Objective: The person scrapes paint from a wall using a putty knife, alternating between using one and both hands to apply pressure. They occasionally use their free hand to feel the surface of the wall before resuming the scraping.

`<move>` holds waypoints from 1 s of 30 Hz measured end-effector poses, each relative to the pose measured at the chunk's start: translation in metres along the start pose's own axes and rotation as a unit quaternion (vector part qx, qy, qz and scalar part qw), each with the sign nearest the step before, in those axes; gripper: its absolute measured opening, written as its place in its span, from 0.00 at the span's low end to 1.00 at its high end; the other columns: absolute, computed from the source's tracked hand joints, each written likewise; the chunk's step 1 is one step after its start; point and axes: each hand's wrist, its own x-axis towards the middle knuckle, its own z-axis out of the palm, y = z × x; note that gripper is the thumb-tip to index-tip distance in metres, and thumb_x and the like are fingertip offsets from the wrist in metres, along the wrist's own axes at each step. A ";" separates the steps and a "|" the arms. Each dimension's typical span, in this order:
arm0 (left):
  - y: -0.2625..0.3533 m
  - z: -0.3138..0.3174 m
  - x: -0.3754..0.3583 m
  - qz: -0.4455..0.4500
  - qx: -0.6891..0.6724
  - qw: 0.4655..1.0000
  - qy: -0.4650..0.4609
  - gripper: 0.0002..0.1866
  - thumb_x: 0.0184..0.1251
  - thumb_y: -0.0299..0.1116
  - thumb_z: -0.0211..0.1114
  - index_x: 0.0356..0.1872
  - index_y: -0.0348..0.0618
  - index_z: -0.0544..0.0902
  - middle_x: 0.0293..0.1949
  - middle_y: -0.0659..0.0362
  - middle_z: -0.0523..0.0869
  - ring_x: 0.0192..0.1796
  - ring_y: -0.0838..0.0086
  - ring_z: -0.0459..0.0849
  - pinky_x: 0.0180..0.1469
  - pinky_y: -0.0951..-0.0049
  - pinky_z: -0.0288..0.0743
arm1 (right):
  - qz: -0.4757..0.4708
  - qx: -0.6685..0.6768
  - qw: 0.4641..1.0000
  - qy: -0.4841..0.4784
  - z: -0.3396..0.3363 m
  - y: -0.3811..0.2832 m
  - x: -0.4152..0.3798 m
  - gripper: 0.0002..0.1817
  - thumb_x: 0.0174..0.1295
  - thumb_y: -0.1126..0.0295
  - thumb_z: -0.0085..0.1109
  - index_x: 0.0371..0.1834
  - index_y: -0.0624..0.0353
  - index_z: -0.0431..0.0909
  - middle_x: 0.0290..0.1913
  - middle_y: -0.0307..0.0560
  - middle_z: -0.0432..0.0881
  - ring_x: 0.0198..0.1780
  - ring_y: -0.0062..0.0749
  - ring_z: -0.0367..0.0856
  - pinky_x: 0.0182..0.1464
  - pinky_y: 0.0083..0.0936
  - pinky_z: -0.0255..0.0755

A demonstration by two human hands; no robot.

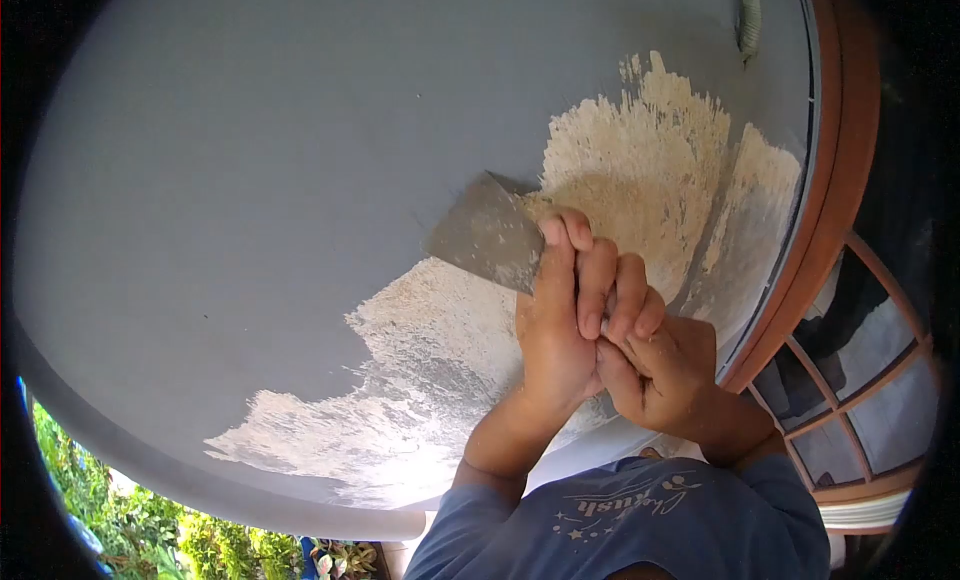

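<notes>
A wide metal scraper (487,235) lies with its blade edge against the grey painted wall (250,180), where the paint borders a bare patch. My left hand (560,320) is closed around the scraper near the base of the blade, thumb along it. Just right of it, my right hand (670,365) is also closed, pressed against my left hand at the handle end. Both hands cover the handle. Rough cream-coloured stripped areas (640,150) spread above and below the blade, with grey streaks left in the lower one (430,330).
A brown wooden frame (845,130) borders the wall at right, beside a paned window (860,380). A corrugated conduit (749,20) sticks out at the top. Green plants (210,540) grow beyond the wall's rounded edge (200,500) at lower left.
</notes>
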 end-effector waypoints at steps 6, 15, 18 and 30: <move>-0.013 -0.004 -0.011 -0.007 -0.019 1.000 0.016 0.14 0.80 0.45 0.37 0.40 0.51 0.67 0.12 0.70 0.57 0.15 0.83 0.58 0.20 0.79 0.63 | -0.027 -0.008 1.000 -0.001 -0.002 0.006 -0.015 0.13 0.53 0.68 0.68 0.40 0.60 0.79 0.30 0.49 0.82 0.21 0.37 0.82 0.20 0.26 0.72; -0.023 0.000 -0.007 0.027 -0.015 0.999 0.039 0.13 0.80 0.44 0.36 0.42 0.51 0.67 0.12 0.70 0.58 0.14 0.83 0.58 0.20 0.80 0.63 | -0.028 0.028 0.999 -0.010 -0.011 0.015 -0.012 0.13 0.54 0.68 0.68 0.41 0.57 0.79 0.29 0.46 0.82 0.22 0.35 0.83 0.21 0.26 0.73; -0.022 0.011 -0.003 0.039 -0.008 0.998 0.044 0.13 0.80 0.44 0.36 0.42 0.50 0.68 0.12 0.70 0.58 0.15 0.83 0.59 0.20 0.80 0.63 | -0.033 0.057 0.998 0.012 -0.012 0.019 -0.004 0.13 0.54 0.68 0.68 0.42 0.57 0.79 0.28 0.46 0.82 0.23 0.36 0.83 0.22 0.27 0.74; -0.026 0.003 -0.005 0.056 0.019 0.996 0.072 0.13 0.80 0.44 0.38 0.40 0.50 0.67 0.12 0.70 0.57 0.15 0.83 0.58 0.19 0.80 0.62 | -0.007 0.065 0.998 -0.010 -0.010 0.020 -0.009 0.13 0.54 0.68 0.68 0.41 0.54 0.79 0.29 0.46 0.82 0.23 0.37 0.83 0.22 0.27 0.74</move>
